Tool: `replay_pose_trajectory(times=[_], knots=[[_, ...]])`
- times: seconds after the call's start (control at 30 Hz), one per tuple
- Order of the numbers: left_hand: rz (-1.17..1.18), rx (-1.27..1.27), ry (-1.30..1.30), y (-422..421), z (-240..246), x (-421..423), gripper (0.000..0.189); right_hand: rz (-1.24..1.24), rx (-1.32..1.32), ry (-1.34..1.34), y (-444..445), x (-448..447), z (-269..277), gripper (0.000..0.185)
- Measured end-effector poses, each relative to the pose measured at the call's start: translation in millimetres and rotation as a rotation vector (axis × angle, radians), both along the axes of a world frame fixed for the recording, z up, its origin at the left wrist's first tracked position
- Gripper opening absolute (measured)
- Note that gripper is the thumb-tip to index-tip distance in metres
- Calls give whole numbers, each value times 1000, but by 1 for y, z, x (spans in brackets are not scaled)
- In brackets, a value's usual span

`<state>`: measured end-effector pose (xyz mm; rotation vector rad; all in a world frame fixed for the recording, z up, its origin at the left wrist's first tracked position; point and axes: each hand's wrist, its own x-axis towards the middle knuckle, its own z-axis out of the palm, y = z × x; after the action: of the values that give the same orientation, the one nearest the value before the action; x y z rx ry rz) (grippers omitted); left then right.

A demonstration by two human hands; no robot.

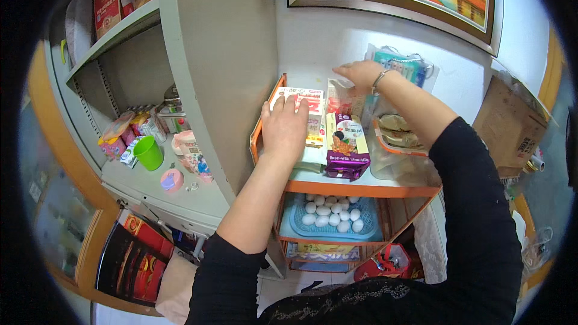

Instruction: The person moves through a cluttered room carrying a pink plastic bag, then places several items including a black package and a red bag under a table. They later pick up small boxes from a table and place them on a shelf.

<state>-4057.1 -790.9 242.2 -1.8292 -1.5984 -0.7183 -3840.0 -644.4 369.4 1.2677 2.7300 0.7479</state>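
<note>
My left hand (285, 128) lies over a white printed carton (314, 95) on the left of the rack's top shelf, fingers spread across it. To the right of the carton is a purple and cream food box (347, 142). My right hand (361, 76), blurred and wearing a bracelet on its wrist, is over a clear-wrapped package (339, 97) behind that box. Whether its fingers grip the package is unclear. A clear plastic bag with teal contents (397, 65) stands against the wall behind my right wrist. My right forearm partly covers an orange-rimmed container (397, 133) of wrapped items.
An orange-framed rack (361, 188) holds a blue basket (295, 223) of white eggs below. Left, a cabinet shelf (135, 185) carries a green cup (148, 153) and packets. A framed painting (397, 2) hangs above. A brown paper bag (510, 122) stands right.
</note>
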Motion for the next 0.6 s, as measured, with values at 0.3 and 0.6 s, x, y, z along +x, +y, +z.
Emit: replay_pose_trajectory(times=[0.3, 0.6], knots=[[-21, -109, -36, -6, 10, 5, 66, -188, -39, 412, -2, 187, 100, 107], [-191, -69, -20, 10, 11, 33, 58, -229, -208, 364, 28, 251, 51, 102]])
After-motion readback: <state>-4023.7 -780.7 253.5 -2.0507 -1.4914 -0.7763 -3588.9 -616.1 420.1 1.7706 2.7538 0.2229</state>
